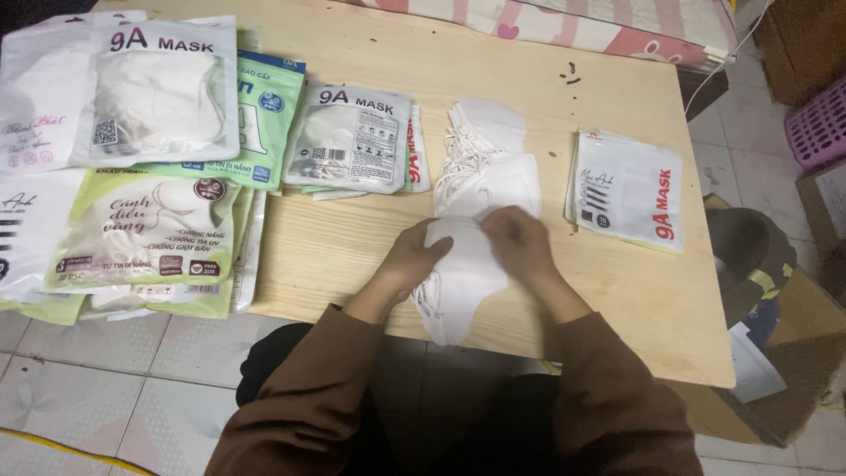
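1. The left hand (414, 258) and right hand (520, 242) both pinch the top edge of a white mask (463, 278), fingers closed on the fabric. The mask lies at the near edge of the surface (352, 242), its lower tip hanging just past the rim.
2. The mask looks light, soft and limp; it should fold easily and crease if squeezed. Its thin ear loops look prone to tangling, so the folded fabric edge seems the safer place to grip.
3. Just behind it sits a mask stack (485, 167), white, with loops bunched on its left side.
4. Right of the stack lies a flat white pouch pile (627, 189) with red lettering down one side.
5. Left of the stack is a grey pouch (351, 138), filled, resting on others.
6. Farther left are a green pouch (264, 119), a large clear pouch (159, 92) and a pale green pouch (145, 234), overlapping.
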